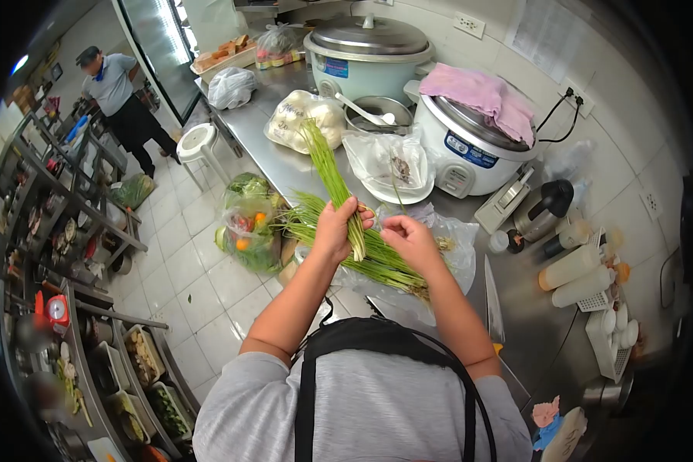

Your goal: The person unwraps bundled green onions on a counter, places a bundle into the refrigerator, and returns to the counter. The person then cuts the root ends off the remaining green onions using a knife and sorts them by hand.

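A bunch of long green stalks [327, 165] with pale ends is held up in my left hand [342, 229], its tips pointing away from me. My right hand [406, 240] is just to the right of it, fingers curled and pinched; whatever they grip is too small to make out. Under both hands, a larger pile of green stalks [385, 273] lies on clear plastic [460, 250] on the steel counter. Beyond the hands, a plastic bag with dark bits [389, 163] rests on a white plate [396, 192].
Two rice cookers [369, 65] [470, 150] stand at the wall, near a bag of white bulbs [304, 123]. Bottles [570, 269] line the right side. A vegetable bag [250, 231] and a stool [199, 142] are left. A person [119, 96] stands far left.
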